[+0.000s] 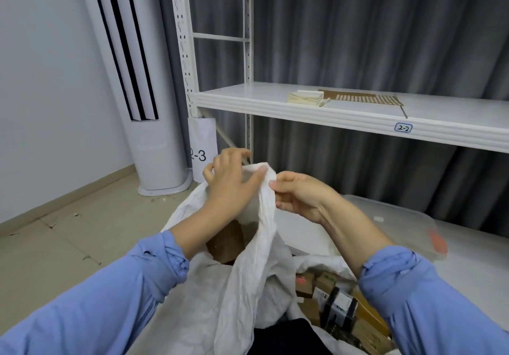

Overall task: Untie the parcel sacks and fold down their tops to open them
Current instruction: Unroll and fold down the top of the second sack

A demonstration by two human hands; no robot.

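We're pinching the white sack [248, 285] rim with left hand [231, 182] and right hand [301, 197]; boxes [325, 283] crowd our right, shelf [248, 100] looms behind.

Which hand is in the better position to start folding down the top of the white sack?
Probably the left hand: it grips the white sack at the open rim, above the brown box inside. The right hand only pinches the bunched edge beside it.

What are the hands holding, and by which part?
Both hold the white sack by its raised top edge: left hand grips the rim, right hand pinches it alongside.
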